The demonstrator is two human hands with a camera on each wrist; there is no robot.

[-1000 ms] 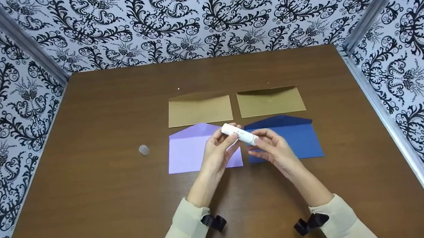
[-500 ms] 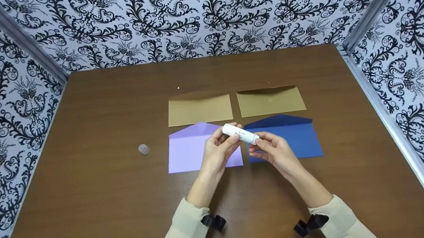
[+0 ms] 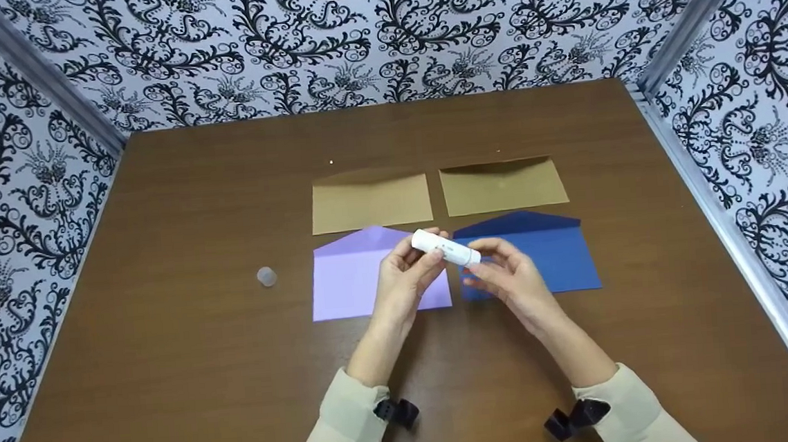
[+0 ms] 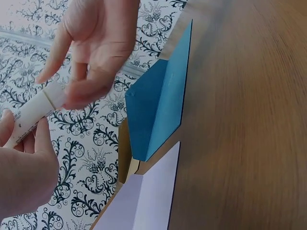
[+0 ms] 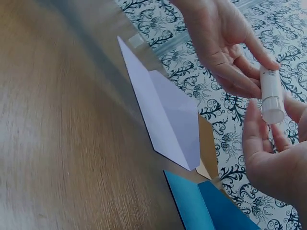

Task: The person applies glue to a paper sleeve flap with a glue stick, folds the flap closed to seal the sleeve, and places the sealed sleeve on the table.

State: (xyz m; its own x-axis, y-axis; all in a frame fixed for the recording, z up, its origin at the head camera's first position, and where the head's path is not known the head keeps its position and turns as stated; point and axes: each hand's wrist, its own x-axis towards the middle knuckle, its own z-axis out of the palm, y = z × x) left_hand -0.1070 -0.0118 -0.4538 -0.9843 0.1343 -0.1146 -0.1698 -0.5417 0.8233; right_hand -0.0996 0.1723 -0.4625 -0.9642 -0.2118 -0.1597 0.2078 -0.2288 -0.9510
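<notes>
My left hand (image 3: 401,276) holds a white glue stick (image 3: 441,245) between thumb and fingers, above the inner edges of the lilac envelope (image 3: 343,280) and the blue envelope (image 3: 563,258). The stick is tilted, its base end toward the right. Around that base are the thumb and fingers of my right hand (image 3: 512,278), bent and partly spread. In the right wrist view the translucent base of the glue stick (image 5: 272,103) shows between those fingertips. A small translucent cap (image 3: 267,277) lies on the table to the left. Both near envelopes have their flaps raised at the far side.
Two tan envelopes, a left one (image 3: 371,205) and a right one (image 3: 505,189), lie behind the lilac and blue ones. Patterned panels (image 3: 381,38) border the brown table (image 3: 190,374) at the back and sides. Tiny white specks lie near the back.
My right hand's fingers shift slightly at the base of the glue stick, the thumb moving lower. The left hand keeps its hold almost unmoved, and the envelopes and cap stay in place.
</notes>
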